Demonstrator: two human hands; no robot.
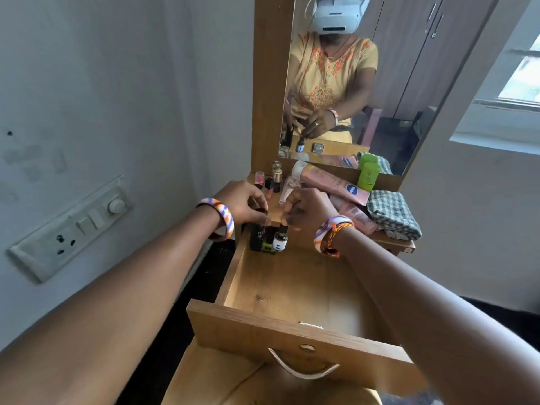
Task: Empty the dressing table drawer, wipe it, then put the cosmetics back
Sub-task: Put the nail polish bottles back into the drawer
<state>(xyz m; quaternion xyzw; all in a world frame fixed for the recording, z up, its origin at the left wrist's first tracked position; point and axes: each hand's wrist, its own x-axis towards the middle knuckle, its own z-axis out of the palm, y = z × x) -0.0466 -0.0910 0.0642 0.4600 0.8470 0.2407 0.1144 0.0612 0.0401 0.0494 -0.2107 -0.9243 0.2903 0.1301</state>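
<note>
The wooden drawer [292, 293] is pulled out, its floor mostly bare. At its back left corner stand a tall black bottle [257, 238], a small green-labelled item [268, 247] and a small dropper bottle [280, 238] with a white label. My left hand [245, 204] grips the top of the black bottle. My right hand [309, 210] pinches the dropper bottle's cap. On the table top behind lie pink tubes [333, 182], a green jar [368, 175], lipsticks [259, 179] and small glass bottles [277, 171].
A checked cloth [391, 211] lies folded on the table top at the right. The mirror [380, 68] rises behind the table. A switch panel [73, 226] sits on the left wall. The drawer front has a metal handle [304, 369].
</note>
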